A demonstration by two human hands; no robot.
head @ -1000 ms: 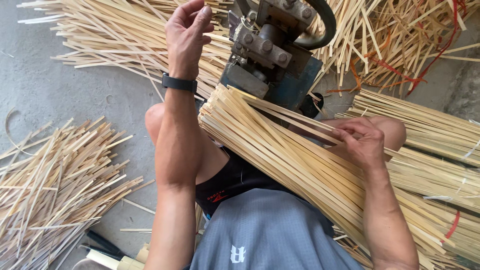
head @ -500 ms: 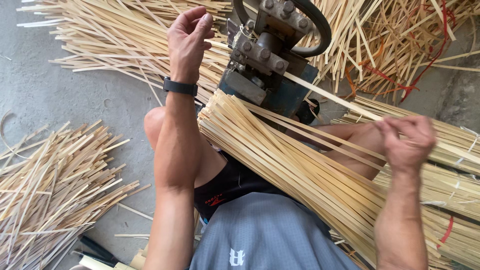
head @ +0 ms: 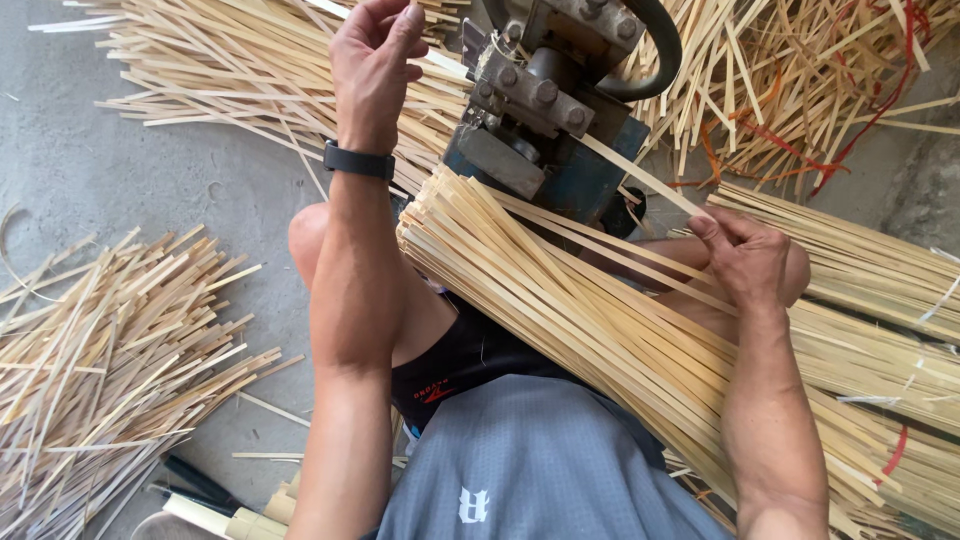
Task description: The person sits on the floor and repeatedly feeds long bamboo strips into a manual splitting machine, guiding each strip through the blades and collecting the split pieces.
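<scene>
Sitting low over a concrete floor (head: 120,170), knees up, bundle of bamboo strips (head: 600,330) lying across the lap, running from frame centre down to lower right.

Right hand (head: 745,260) at centre right, grip pinched shut on a single strip (head: 640,175), thumb and fingers closing around its near end. Strip angling up-left toward the metal machine (head: 545,110) at top centre, far end reaching in beside the bolted block.

Left hand (head: 372,70) raised at upper centre-left, just beside the machine's left edge, fingers loosely curled, grip half open, holding nothing that can be made out. Black wristband (head: 358,161) sitting on that wrist.

Loose strips fanning across the top of the frame behind the machine. Separate pile of short strips (head: 100,350) lying at lower left. Tied bundles (head: 880,300) stacking at right.
</scene>
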